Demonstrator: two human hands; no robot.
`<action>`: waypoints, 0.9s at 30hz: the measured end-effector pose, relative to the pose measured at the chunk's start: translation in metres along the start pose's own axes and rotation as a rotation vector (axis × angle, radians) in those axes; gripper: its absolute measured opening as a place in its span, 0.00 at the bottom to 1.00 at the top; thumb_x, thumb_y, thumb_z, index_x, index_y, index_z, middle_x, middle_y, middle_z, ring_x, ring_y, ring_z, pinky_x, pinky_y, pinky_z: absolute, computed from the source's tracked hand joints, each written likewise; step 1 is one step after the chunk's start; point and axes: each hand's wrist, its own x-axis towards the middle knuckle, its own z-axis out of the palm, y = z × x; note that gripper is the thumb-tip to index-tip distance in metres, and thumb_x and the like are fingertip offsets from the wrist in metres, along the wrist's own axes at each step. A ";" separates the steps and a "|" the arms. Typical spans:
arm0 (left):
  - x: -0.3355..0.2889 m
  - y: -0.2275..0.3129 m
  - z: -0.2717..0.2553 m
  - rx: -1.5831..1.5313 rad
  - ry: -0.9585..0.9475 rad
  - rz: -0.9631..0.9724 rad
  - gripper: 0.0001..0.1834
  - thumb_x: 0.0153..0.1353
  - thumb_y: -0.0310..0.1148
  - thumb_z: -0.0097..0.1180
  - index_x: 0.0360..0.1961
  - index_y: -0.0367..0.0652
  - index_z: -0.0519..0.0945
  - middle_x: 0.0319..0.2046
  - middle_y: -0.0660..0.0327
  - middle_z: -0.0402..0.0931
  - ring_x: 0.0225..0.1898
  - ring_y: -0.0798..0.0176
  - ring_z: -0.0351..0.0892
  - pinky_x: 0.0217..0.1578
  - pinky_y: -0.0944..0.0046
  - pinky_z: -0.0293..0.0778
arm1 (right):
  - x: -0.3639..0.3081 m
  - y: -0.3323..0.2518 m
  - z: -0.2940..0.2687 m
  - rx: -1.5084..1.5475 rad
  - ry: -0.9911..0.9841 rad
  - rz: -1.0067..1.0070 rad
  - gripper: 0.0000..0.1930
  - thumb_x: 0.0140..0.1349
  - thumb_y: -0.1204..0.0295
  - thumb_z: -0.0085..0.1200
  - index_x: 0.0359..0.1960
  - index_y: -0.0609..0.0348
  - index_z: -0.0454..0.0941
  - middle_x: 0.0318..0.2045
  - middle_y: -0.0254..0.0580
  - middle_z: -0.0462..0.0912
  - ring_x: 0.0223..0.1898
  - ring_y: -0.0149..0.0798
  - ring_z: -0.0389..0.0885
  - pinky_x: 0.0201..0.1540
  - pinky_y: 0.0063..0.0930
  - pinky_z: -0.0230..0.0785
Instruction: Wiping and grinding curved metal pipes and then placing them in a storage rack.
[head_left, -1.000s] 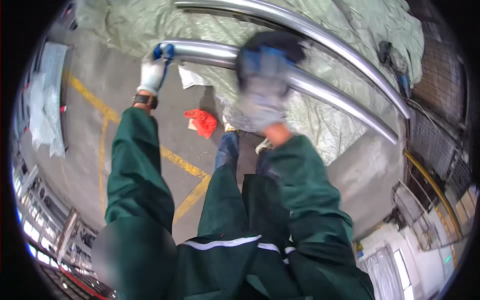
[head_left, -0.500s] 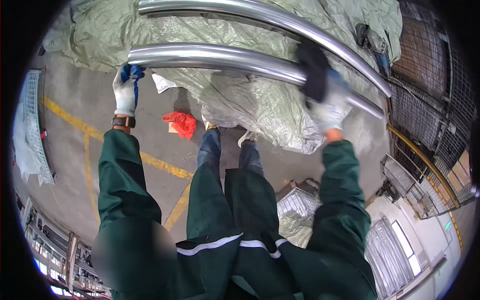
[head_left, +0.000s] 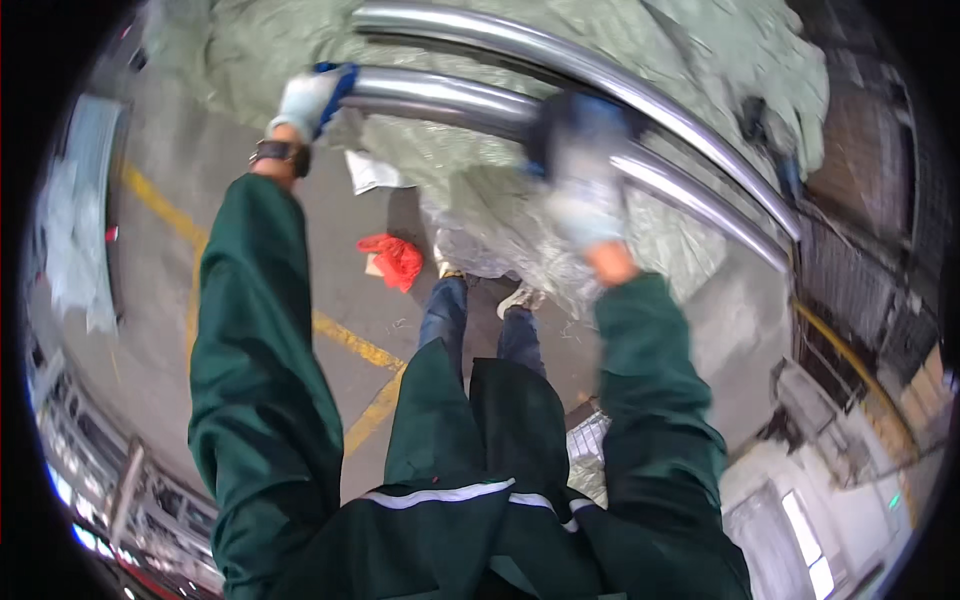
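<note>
Dark green sleeves (head_left: pixel 255 330); white-and-blue gloves (head_left: pixel 305 100); dark left wristband (head_left: pixel 280 152); white stripe (head_left: pixel 440 499) across green garment (head_left: pixel 420 550); blue trousers (head_left: pixel 445 312); pale shoes (head_left: pixel 519 299).

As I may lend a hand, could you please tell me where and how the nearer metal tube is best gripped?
Probably by the right end of the nearer metal tube, palm around it from the right: it is round, looks free and juts past the pale green sheet, while the left hand is at the other end and the right hand over the middle.
</note>
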 end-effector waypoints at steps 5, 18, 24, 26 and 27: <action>0.061 -0.045 -0.035 0.728 -0.036 0.762 0.25 0.67 0.53 0.48 0.50 0.47 0.83 0.36 0.60 0.83 0.30 0.59 0.77 0.34 0.63 0.72 | 0.136 -0.141 0.057 0.150 0.294 -0.038 0.32 0.56 0.44 0.54 0.56 0.50 0.78 0.62 0.64 0.68 0.64 0.67 0.61 0.70 0.72 0.39; 0.076 -0.038 -0.052 0.400 0.066 -0.003 0.19 0.64 0.49 0.58 0.38 0.42 0.86 0.28 0.65 0.81 0.24 0.72 0.73 0.23 0.71 0.66 | -0.118 0.215 -0.008 -0.113 0.056 0.279 0.50 0.37 0.64 0.72 0.69 0.44 0.64 0.68 0.47 0.64 0.68 0.51 0.65 0.76 0.58 0.40; -0.048 0.016 -0.004 0.111 0.021 0.425 0.18 0.65 0.48 0.55 0.41 0.44 0.85 0.33 0.60 0.84 0.30 0.62 0.79 0.31 0.62 0.73 | -0.253 0.422 -0.015 -0.267 0.047 0.459 0.49 0.40 0.66 0.72 0.70 0.45 0.63 0.66 0.46 0.68 0.65 0.50 0.69 0.70 0.50 0.57; -0.047 0.019 0.025 0.188 0.138 0.451 0.17 0.65 0.46 0.55 0.44 0.45 0.83 0.36 0.58 0.83 0.33 0.59 0.79 0.34 0.61 0.74 | -0.295 0.497 -0.020 -0.158 0.141 0.363 0.46 0.44 0.68 0.69 0.70 0.46 0.64 0.63 0.48 0.71 0.62 0.53 0.72 0.67 0.41 0.63; -0.046 0.015 0.037 0.226 0.182 0.460 0.17 0.65 0.45 0.55 0.46 0.46 0.83 0.37 0.57 0.83 0.34 0.58 0.79 0.35 0.60 0.74 | -0.312 0.523 -0.017 -0.095 0.205 0.336 0.41 0.47 0.68 0.68 0.67 0.48 0.68 0.60 0.49 0.75 0.60 0.54 0.74 0.63 0.39 0.67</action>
